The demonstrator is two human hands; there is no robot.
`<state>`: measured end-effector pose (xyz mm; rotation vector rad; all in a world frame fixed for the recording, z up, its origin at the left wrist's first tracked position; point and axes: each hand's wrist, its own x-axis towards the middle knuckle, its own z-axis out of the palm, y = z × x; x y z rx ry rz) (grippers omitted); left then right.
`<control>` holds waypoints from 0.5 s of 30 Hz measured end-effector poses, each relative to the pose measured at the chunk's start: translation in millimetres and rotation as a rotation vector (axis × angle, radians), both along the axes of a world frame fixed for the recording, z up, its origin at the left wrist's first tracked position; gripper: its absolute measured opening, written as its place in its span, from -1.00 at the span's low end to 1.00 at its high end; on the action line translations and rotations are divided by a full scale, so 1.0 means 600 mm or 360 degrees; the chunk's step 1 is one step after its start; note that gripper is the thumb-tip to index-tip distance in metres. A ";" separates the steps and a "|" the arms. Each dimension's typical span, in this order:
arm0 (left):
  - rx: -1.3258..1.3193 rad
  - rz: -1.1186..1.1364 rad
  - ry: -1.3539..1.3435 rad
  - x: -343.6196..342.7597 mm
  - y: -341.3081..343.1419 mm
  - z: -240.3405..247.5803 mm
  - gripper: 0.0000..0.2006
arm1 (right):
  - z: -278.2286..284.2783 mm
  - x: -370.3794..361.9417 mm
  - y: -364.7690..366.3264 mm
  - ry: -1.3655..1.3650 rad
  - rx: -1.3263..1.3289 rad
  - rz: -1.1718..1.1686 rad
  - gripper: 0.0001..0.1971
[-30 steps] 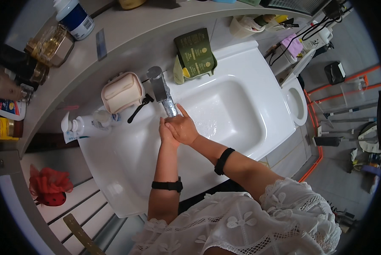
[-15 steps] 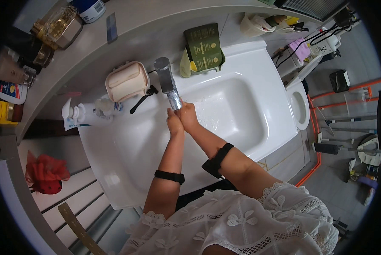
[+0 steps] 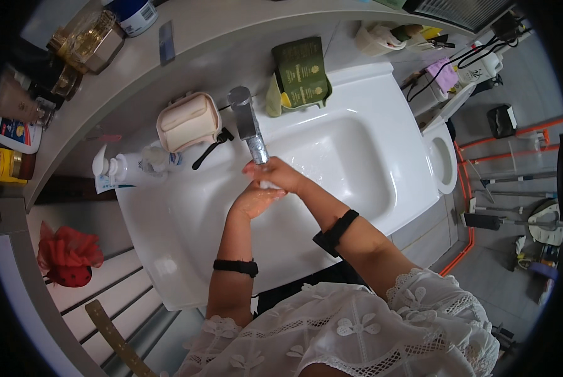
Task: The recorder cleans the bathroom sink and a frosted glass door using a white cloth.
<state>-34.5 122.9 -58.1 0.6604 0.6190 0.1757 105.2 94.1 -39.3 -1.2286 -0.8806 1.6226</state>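
Both hands are wet and close together just under the spout of the chrome faucet [image 3: 246, 119], over the white sink [image 3: 355, 141]. My left hand [image 3: 254, 200] is lower and nearer, its fingers stretched out to the right. Above it, my right hand [image 3: 276, 172] reaches leftward beneath the spout, fingers extended and partly curled from view. A small white patch [image 3: 268, 185] shows between the hands; I cannot tell whether it is foam or water. Left of the faucet lie a black razor [image 3: 212, 148] and a soap box [image 3: 188, 121] holding a pale bar.
A green pouch [image 3: 300, 74] stands behind the sink, right of the faucet. A pump bottle [image 3: 121, 167] lies at the left rim. Bottles crowd the curved shelf [image 3: 131, 69] overhead. A toilet [image 3: 440, 157] is on the right, with mops and orange pipes beyond.
My hands, earlier pressed together right at the spout, have drawn apart slightly. The left hand has moved down and left, its fingers now stretched out; the white patch has come into view.
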 end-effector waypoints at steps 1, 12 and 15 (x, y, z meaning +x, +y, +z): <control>-0.0049 -0.0030 0.0123 -0.001 0.002 -0.007 -0.58 | 0.007 0.000 0.002 -0.0011 0.0003 -0.0011 -0.68; 0.0250 0.0065 0.0883 0.054 -0.021 -0.047 -0.73 | -0.011 -0.002 0.012 0.0128 -0.0039 -0.0384 -0.87; 0.1098 0.0302 0.0964 0.041 -0.028 -0.101 -0.92 | -0.011 -0.031 0.021 0.0143 -0.0131 -0.0682 -0.80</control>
